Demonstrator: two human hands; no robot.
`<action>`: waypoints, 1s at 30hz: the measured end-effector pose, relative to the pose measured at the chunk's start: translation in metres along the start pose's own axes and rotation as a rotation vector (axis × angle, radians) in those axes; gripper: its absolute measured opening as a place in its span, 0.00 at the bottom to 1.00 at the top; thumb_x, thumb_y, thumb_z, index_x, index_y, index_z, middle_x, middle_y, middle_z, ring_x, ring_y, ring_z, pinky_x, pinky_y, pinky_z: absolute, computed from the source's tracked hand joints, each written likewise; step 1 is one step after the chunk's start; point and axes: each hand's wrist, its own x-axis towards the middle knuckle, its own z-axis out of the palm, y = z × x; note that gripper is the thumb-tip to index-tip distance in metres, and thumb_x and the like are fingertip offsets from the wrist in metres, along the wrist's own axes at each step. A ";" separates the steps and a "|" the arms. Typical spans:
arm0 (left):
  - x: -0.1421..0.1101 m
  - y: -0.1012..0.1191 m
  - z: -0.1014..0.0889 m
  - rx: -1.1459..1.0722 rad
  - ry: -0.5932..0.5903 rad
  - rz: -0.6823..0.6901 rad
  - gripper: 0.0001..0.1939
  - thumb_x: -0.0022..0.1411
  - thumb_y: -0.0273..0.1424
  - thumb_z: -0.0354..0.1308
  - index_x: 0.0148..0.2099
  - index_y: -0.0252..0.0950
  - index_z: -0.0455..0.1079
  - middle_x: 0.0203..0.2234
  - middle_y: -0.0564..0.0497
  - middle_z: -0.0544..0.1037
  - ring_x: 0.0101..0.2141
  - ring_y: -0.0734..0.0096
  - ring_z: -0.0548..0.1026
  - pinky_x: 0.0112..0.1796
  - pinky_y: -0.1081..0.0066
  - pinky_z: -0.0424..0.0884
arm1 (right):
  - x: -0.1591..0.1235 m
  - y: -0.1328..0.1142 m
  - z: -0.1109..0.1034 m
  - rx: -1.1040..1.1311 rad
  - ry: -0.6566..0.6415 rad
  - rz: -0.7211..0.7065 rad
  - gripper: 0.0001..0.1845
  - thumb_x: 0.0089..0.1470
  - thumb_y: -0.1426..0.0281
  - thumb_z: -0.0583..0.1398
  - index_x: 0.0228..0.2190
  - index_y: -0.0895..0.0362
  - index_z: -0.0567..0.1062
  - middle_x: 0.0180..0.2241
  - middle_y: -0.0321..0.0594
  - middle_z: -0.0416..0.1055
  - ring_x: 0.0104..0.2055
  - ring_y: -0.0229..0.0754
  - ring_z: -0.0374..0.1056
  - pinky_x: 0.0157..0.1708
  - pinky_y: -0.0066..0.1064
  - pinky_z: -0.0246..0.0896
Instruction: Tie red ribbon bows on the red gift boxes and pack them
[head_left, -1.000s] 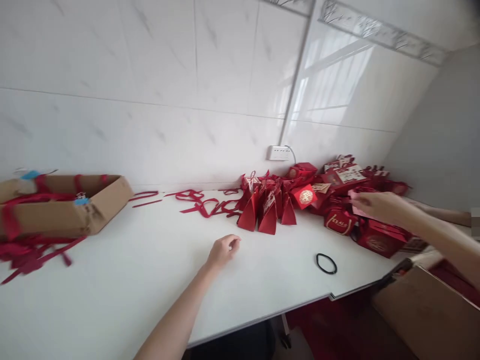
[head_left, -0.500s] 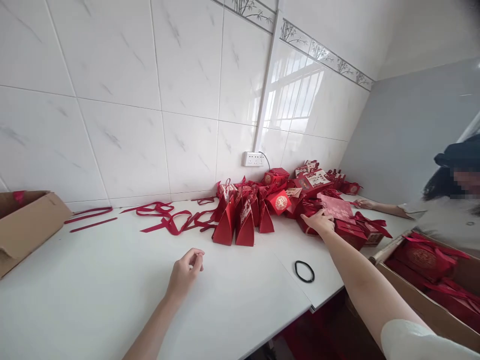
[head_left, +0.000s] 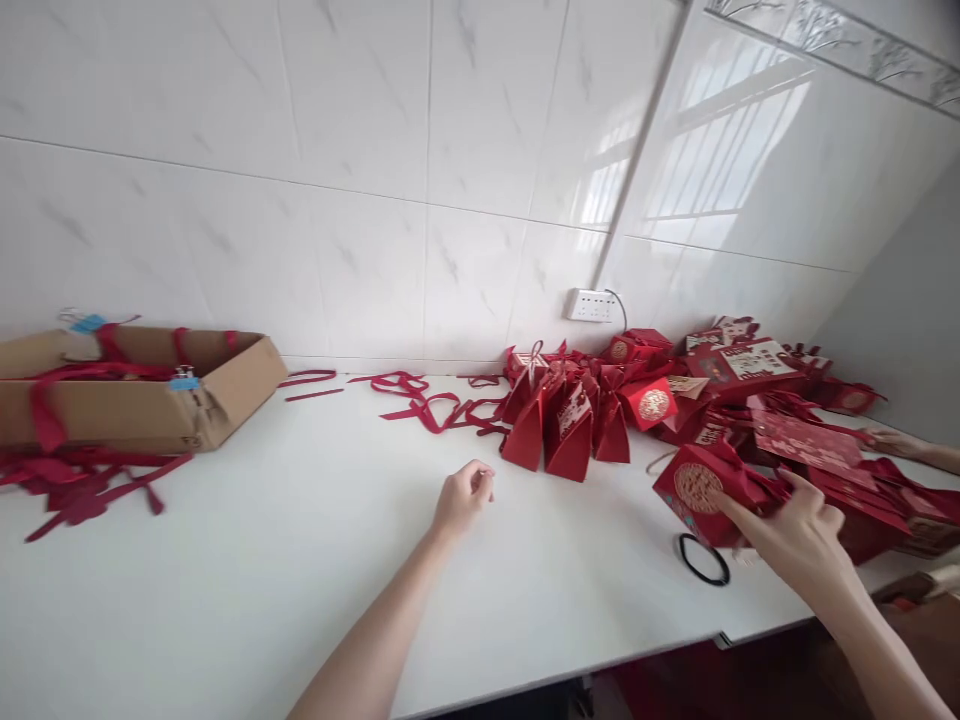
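The right hand (head_left: 806,535) grips a box (head_left: 694,487), thumb likely bracing its near face. The left hand (head_left: 461,497) curls closed, seemingly empty.

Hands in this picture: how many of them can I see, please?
3: the left hand over the white table, the right hand on a red box, and a co-worker's hand near the right edge. Others may be hidden.
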 end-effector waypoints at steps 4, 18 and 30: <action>-0.002 0.006 -0.005 -0.094 0.020 -0.015 0.14 0.56 0.42 0.51 0.33 0.36 0.68 0.21 0.52 0.74 0.26 0.67 0.72 0.30 0.70 0.68 | -0.059 -0.051 0.003 0.468 -0.323 -0.383 0.49 0.41 0.44 0.61 0.57 0.52 0.50 0.53 0.57 0.59 0.54 0.64 0.63 0.46 0.55 0.68; 0.006 0.015 -0.074 -0.264 0.079 0.016 0.23 0.56 0.50 0.55 0.44 0.36 0.63 0.32 0.50 0.72 0.24 0.72 0.71 0.19 0.75 0.66 | -0.074 -0.191 0.136 0.885 -0.743 -1.045 0.45 0.49 0.68 0.62 0.62 0.44 0.45 0.64 0.49 0.45 0.64 0.54 0.50 0.51 0.50 0.65; 0.004 0.009 -0.047 -0.302 0.019 0.060 0.35 0.52 0.38 0.64 0.57 0.39 0.51 0.49 0.45 0.67 0.51 0.58 0.68 0.52 0.58 0.66 | -0.063 -0.172 0.121 0.912 -0.941 -0.977 0.47 0.47 0.72 0.58 0.63 0.44 0.43 0.66 0.43 0.43 0.66 0.52 0.46 0.55 0.50 0.60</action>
